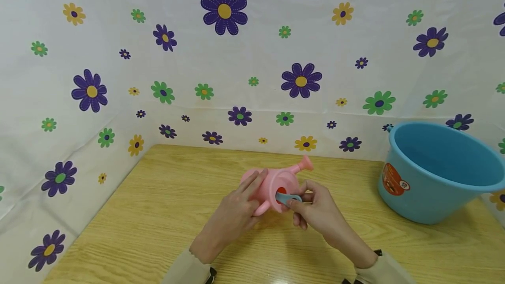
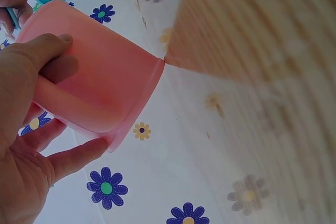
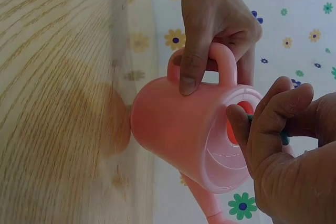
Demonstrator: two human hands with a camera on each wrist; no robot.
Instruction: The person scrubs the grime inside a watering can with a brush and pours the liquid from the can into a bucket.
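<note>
A pink watering can (image 1: 272, 182) is tilted over the wooden table, its round top opening facing the person and its spout pointing back and right. My left hand (image 1: 232, 214) holds it at the handle and body; in the right wrist view, the thumb lies on the can's wall and fingers pass through the handle (image 3: 227, 65). With thumb and fingers, my right hand (image 1: 322, 214) pinches the end of a small blue-grey tool (image 1: 285, 198) with a looped handle. Its other end reaches into the red-rimmed opening, so the tip is hidden inside.
A large blue bucket (image 1: 430, 203) with an orange label stands on the table at the right. Behind and to the left, a white flower-print cloth (image 1: 252, 56) hangs along the edges of the wooden table (image 1: 158, 214).
</note>
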